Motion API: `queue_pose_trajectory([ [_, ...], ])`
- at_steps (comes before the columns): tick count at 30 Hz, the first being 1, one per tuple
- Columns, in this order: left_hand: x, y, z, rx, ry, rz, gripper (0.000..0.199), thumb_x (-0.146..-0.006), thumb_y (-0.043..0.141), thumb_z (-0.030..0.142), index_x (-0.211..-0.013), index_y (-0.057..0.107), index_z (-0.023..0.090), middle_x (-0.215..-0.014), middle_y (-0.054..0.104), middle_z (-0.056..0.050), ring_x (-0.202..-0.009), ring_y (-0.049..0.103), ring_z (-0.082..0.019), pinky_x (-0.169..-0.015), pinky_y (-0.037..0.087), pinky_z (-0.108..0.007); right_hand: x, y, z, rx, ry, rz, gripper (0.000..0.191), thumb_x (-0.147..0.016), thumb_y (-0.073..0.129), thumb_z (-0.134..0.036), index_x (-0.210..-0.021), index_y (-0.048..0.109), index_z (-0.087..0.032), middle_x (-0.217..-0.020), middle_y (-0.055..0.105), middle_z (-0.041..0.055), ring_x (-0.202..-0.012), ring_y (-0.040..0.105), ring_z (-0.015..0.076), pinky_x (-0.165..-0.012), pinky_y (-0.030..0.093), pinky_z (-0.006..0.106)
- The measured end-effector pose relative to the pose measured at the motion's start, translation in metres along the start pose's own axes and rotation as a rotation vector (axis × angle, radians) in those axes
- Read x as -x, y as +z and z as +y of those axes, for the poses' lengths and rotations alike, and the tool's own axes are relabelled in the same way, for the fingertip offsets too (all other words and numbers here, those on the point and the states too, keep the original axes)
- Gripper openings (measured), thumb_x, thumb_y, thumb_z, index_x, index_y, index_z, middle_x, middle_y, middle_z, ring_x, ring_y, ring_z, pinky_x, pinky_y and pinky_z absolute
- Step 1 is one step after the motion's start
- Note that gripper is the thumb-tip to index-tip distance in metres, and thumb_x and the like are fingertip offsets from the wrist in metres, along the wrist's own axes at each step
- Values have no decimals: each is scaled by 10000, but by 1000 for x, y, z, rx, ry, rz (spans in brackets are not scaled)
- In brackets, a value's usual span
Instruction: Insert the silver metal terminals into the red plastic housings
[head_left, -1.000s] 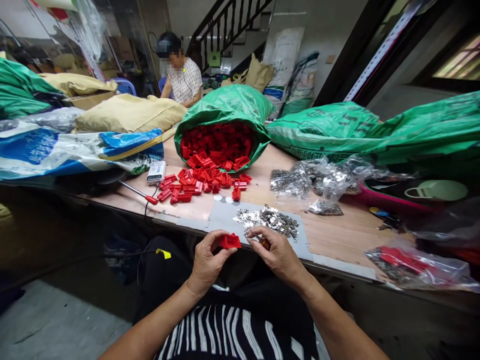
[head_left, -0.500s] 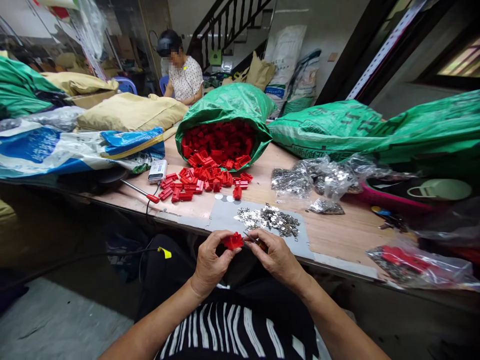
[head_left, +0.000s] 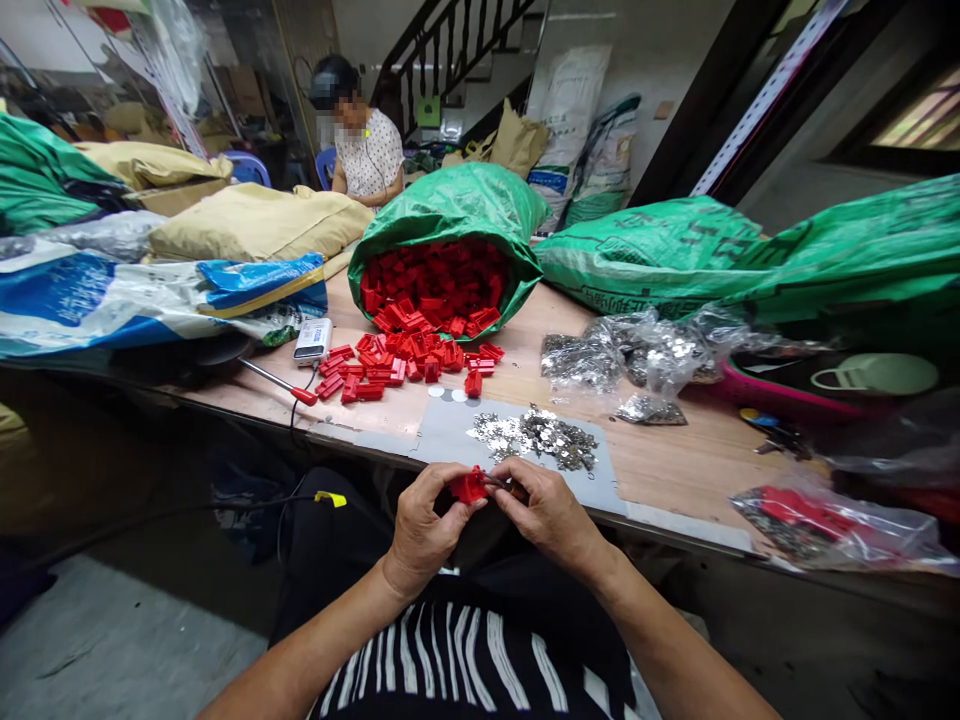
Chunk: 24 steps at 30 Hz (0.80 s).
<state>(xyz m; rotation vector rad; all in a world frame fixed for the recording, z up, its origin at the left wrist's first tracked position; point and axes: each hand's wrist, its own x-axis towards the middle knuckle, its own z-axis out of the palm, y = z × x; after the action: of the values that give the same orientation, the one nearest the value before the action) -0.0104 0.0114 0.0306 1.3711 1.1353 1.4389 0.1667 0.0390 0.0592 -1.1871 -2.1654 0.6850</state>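
Note:
Between the thumb and fingers of my left hand [head_left: 429, 520] is a red plastic piece [head_left: 469, 486], held just off the table's front edge. My right hand [head_left: 544, 505] is closed on a thin dark tool [head_left: 498, 482], whose tip meets the right side of the red piece. Small silvery metal parts [head_left: 536, 437] lie heaped on a grey mat [head_left: 442, 432] beyond my hands. Loose red pieces [head_left: 405, 366] spill from the mouth of a green sack [head_left: 457, 205]. Small details inside the held piece are hidden by my fingers.
Clear bags of metal parts [head_left: 652, 355] and a pink tray [head_left: 787, 395] sit to the right. A white device [head_left: 313, 341] and a red-tipped rod [head_left: 304, 396] lie left. Other sacks [head_left: 255, 225] line the back, with a seated person [head_left: 369, 155] beyond.
The dark tool's tip has moved left, from beside the red piece onto it. The red piece is slightly turned, and both hands are closer together.

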Motion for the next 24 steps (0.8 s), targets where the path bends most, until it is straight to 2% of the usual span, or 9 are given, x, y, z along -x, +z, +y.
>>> queue_pose_trajectory([
  [14,3,1,-5,-78,65,11,258,-728,729,217,-982,683,234,-932,692,-45,-873,630,-202,-818,479,-300,-2,2,0,-38,-35,-25,116,-897,503,-211,-902,619,-209,-831,635,41,-769,591,167,-698,448,274],
  [20,3,-1,-7,-74,61,37,266,-719,738,214,-979,683,222,-941,690,-51,-881,634,-201,-829,483,-291,1,2,2,-116,90,18,119,-902,528,-282,-969,596,-212,-782,618,4,-670,551,142,-631,431,251],
  [24,2,0,-8,-27,8,-4,262,-736,723,225,-991,665,204,-954,685,-55,-885,645,-198,-829,500,-293,4,-1,4,-154,0,-66,153,-898,538,-230,-1038,598,-222,-905,625,32,-785,567,153,-701,442,258],
])
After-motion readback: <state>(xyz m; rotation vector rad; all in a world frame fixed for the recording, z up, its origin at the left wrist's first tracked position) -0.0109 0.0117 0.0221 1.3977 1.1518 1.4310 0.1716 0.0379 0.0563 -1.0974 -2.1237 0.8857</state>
